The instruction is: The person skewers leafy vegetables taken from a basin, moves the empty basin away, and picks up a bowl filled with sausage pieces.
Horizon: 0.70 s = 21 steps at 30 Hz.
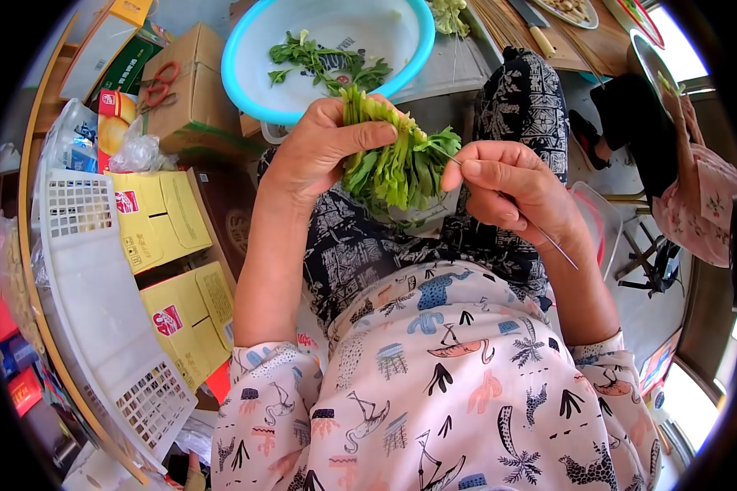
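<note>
A bunch of leafy greens (401, 168) is gripped in my left hand (327, 143), its pale cut stems at the top and its leaves hanging below. My right hand (512, 184) pinches a thin metal skewer (558, 248) that slants down to the right. The skewer's far end reaches the greens near the stems; whether it has gone through them I cannot tell. Just beyond my hands is a white basin (258, 45) with a light-blue rim, and loose leafy sprigs (319, 61) lie in it.
A cardboard box (196, 90) with red-handled scissors (162, 84) stands to the left, near yellow cartons (160, 217) and a white plastic rack (90, 270). At upper right, a knife (536, 29) and skewers (499, 20) lie on a table. Another person's hand (686, 123) shows at right.
</note>
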{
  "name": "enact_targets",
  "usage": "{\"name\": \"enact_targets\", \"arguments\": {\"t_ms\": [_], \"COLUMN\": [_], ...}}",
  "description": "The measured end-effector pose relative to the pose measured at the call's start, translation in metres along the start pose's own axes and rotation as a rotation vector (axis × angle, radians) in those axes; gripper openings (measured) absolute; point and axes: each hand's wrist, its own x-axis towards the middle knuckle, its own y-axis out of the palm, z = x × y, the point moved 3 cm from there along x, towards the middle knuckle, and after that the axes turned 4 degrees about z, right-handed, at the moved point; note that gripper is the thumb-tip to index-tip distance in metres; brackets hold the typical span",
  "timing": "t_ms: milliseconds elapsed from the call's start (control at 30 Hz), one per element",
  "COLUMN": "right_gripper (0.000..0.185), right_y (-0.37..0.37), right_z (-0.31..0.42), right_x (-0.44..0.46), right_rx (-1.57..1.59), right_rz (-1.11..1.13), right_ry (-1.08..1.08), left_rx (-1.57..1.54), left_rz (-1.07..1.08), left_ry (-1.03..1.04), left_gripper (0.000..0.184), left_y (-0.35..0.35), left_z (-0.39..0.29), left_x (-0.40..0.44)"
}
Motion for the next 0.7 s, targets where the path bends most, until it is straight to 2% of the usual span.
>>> {"name": "enact_targets", "arguments": {"t_ms": [267,333,433,700], "right_gripper": [0.026,0.026,0.026,0.026], "right_y": [-0.0040,-0.0060,-0.0065,-0.0067], "right_z": [-0.0033,-0.0036,-0.0042,-0.0063], "right_x": [0.0028,0.0028,0.0029,0.0040], "right_rx": [0.020,0.063,0.068,0.087], "right_rz": [0.003,0.020,0.033,0.042], "right_ry": [-0.001,0.002,0.010,0.018], "left_rx": [0.058,-0.021,0.034,0.040], "left_rz": [-0.005,0.000,0.016,0.091], "left_ry": [-0.037,0.054,0.040,-0.007], "left_gripper": [0.032,0.038,0.040,0.036], "left_y": [-0.0009,0.0036,0.0015,0.0037], "left_z": [-0.0001,-0.0055,-0.0030,-0.0031], "left_x": [-0.0022,-0.0032,-0.0047,-0.0040]}}
